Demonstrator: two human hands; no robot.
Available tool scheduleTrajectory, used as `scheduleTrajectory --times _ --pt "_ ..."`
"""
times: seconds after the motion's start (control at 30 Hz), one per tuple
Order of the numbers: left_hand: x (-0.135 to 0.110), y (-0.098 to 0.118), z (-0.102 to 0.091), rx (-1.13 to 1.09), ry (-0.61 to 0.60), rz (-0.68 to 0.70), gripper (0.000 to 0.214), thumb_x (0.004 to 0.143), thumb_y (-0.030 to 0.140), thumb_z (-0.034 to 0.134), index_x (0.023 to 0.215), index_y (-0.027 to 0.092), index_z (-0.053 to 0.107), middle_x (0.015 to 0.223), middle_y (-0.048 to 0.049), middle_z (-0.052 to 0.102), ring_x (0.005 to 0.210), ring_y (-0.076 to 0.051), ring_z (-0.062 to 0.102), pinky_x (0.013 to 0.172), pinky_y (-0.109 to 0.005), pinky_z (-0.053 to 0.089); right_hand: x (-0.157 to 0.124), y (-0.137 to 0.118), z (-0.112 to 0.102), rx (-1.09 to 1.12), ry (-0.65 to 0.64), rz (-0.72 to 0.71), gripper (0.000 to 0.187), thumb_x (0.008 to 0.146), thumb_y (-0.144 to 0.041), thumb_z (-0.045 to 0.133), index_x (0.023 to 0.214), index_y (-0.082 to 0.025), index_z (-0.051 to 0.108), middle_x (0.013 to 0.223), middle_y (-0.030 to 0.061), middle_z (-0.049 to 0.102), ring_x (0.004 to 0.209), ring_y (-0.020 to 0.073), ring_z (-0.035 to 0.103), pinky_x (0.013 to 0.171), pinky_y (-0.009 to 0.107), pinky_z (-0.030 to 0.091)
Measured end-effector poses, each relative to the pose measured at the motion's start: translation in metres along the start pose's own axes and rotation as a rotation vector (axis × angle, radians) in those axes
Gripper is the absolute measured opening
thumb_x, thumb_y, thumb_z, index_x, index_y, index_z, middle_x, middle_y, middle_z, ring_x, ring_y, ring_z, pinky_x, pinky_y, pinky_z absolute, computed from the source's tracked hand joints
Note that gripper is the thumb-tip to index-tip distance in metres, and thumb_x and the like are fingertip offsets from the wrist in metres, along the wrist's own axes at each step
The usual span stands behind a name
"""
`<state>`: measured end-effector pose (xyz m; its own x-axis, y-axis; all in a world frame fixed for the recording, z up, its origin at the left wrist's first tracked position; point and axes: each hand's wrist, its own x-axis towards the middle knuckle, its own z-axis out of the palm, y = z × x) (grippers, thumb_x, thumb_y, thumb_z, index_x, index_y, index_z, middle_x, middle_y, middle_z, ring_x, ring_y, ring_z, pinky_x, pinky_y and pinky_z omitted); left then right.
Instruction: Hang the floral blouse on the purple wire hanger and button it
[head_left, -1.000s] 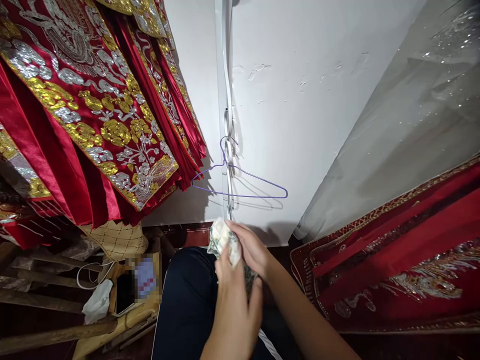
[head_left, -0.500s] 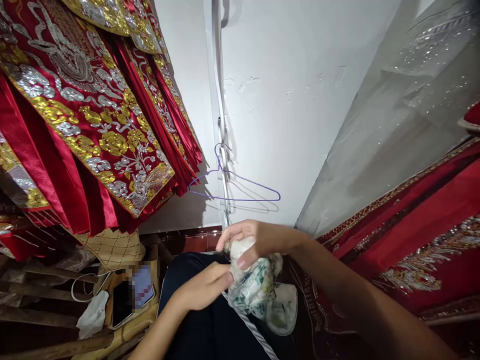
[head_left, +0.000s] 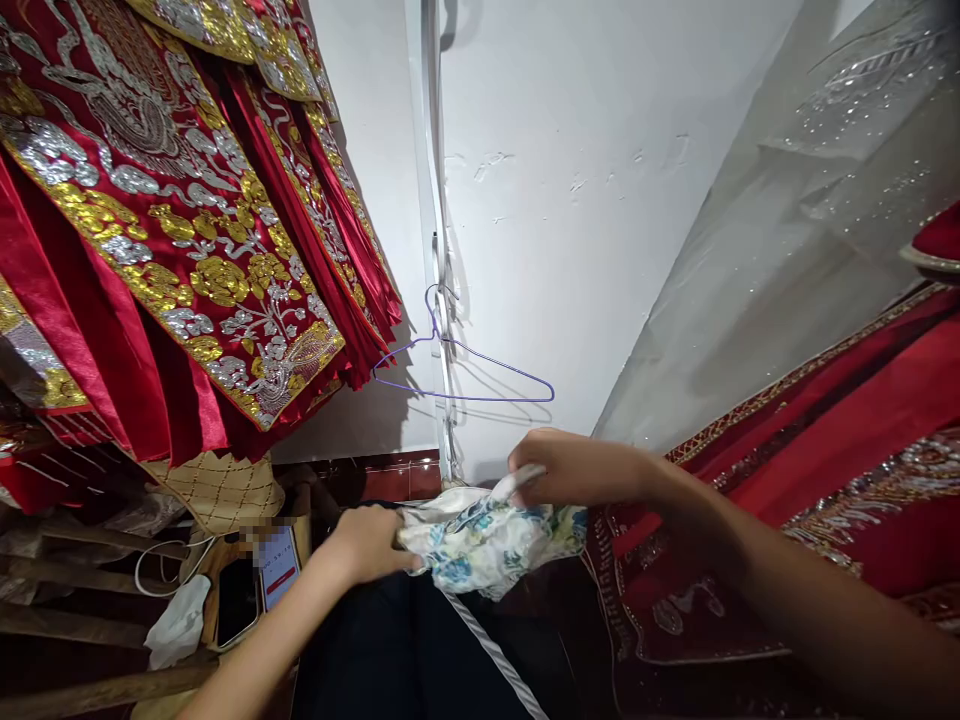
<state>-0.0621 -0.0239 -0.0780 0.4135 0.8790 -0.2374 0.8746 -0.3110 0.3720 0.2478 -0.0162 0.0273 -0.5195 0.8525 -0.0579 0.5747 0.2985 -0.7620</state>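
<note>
A small floral cloth [head_left: 491, 540], white with blue and green flowers, is stretched between both hands over my dark-trousered lap [head_left: 397, 650]. My left hand [head_left: 367, 543] is closed on its left end. My right hand [head_left: 574, 468] pinches its upper right edge, fingers closed. A white cord [head_left: 491, 655] runs down across my lap from under the cloth.
Red garments with gold and silver embroidery [head_left: 172, 230] hang at upper left. More red embroidered fabric [head_left: 825, 480] lies at right under a clear sequinned sheet [head_left: 787, 250]. A purple wire hanger [head_left: 461, 370] hangs on the white wall. Phones [head_left: 259, 585], a tissue and wooden sticks lie at lower left.
The cloth was bunched up between both hands. The hands have moved apart, left hand to the left and right hand to the right, and the cloth is now spread out between them.
</note>
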Motion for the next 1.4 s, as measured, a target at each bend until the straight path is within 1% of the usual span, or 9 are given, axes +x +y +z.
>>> scheduleTrajectory --times 0.1,0.2,0.3,0.57,0.83,0.93,1.13,1.27,1.4 --pt "0.007 -0.028 -0.017 0.09 0.232 -0.122 0.025 0.08 0.047 0.066 0.073 0.023 0.067 0.08 -0.0094 0.067 0.077 -0.029 0.065 0.067 -0.032 0.042 0.021 0.028 -0.002 -0.006 0.02 0.057 0.025 0.081 -0.04 0.065 0.071 -0.017 0.07 0.063 0.003 0.063 0.056 0.016 0.052 0.054 0.028 0.036" --pt "0.004 -0.036 -0.036 0.135 0.526 -0.042 0.024 0.092 0.035 0.048 0.077 0.022 0.061 0.092 -0.009 0.064 0.086 -0.026 0.063 0.075 -0.033 0.044 0.059 0.053 0.008 0.041 0.362 -0.029 0.026 0.084 -0.034 0.06 0.101 -0.02 0.073 0.1 0.0079 0.073 0.092 0.026 0.065 0.08 0.035 0.046" --pt "0.002 -0.035 -0.041 0.104 0.674 0.084 0.024 0.097 0.026 0.037 0.088 0.021 0.059 0.103 -0.0089 0.06 0.098 -0.024 0.059 0.086 -0.033 0.045 0.096 0.071 0.027 0.047 0.544 -0.069 0.033 0.087 -0.034 0.056 0.115 -0.022 0.068 0.127 0.0097 0.066 0.12 0.0282 0.057 0.101 0.038 0.04" --pt "0.023 -0.067 -0.037 0.21 0.41 -0.185 0.026 0.092 0.021 0.042 0.091 0.023 0.067 0.093 -0.0074 0.062 0.08 -0.022 0.064 0.072 -0.03 0.043 0.093 0.102 0.024 -0.038 0.586 -0.031 0.045 0.091 -0.056 0.047 0.064 -0.02 0.049 0.064 -0.0005 0.05 0.065 0.0161 0.046 0.066 0.028 0.033" --pt "0.065 -0.058 -0.077 -0.214 0.824 -0.003 0.034 0.087 0.021 0.046 0.109 0.024 0.072 0.09 -0.0056 0.075 0.073 -0.021 0.066 0.069 -0.026 0.043 0.06 0.097 0.009 -0.095 0.548 -0.035 0.048 0.091 -0.058 0.049 0.063 -0.02 0.039 0.063 -0.0024 0.038 0.063 0.0139 0.038 0.062 0.029 0.026" --pt "0.086 -0.044 -0.092 -0.424 0.853 0.061 0.033 0.085 0.027 0.048 0.107 0.019 0.072 0.093 -0.0067 0.074 0.076 -0.02 0.065 0.069 -0.026 0.044 0.054 0.093 0.014 -0.04 0.458 -0.045 0.047 0.09 -0.059 0.052 0.065 -0.02 0.042 0.065 -0.0024 0.039 0.065 0.0143 0.041 0.063 0.028 0.028" --pt "0.118 -0.022 -0.095 -0.603 0.732 0.106 0.03 0.08 0.043 0.058 0.082 0.016 0.07 0.071 -0.0041 0.067 0.066 -0.018 0.058 0.06 -0.024 0.041 0.04 0.08 0.02 -0.017 0.328 -0.025 0.042 0.085 -0.061 0.06 0.075 -0.02 0.055 0.073 -0.0013 0.052 0.072 0.0167 0.049 0.066 0.027 0.035" --pt "0.111 -0.011 -0.085 -0.595 0.763 0.13 0.04 0.087 0.052 0.052 0.064 0.019 0.053 0.058 0.0021 0.047 0.058 -0.014 0.044 0.055 -0.023 0.031 0.028 0.071 0.016 -0.106 0.29 0.008 0.042 0.077 -0.049 0.071 0.11 -0.024 0.063 0.086 0.0021 0.062 0.079 0.0214 0.057 0.067 0.027 0.039" --pt "0.097 -0.006 -0.085 -0.463 0.847 0.201 0.047 0.093 0.05 0.048 0.059 0.02 0.036 0.057 0.004 0.03 0.055 -0.011 0.031 0.054 -0.026 0.022 0.013 0.074 0.001 -0.15 0.5 0.026 0.078 0.082 -0.029 0.061 0.154 -0.029 0.031 0.077 -0.0006 0.062 0.058 0.016 0.051 0.057 0.026 0.037"
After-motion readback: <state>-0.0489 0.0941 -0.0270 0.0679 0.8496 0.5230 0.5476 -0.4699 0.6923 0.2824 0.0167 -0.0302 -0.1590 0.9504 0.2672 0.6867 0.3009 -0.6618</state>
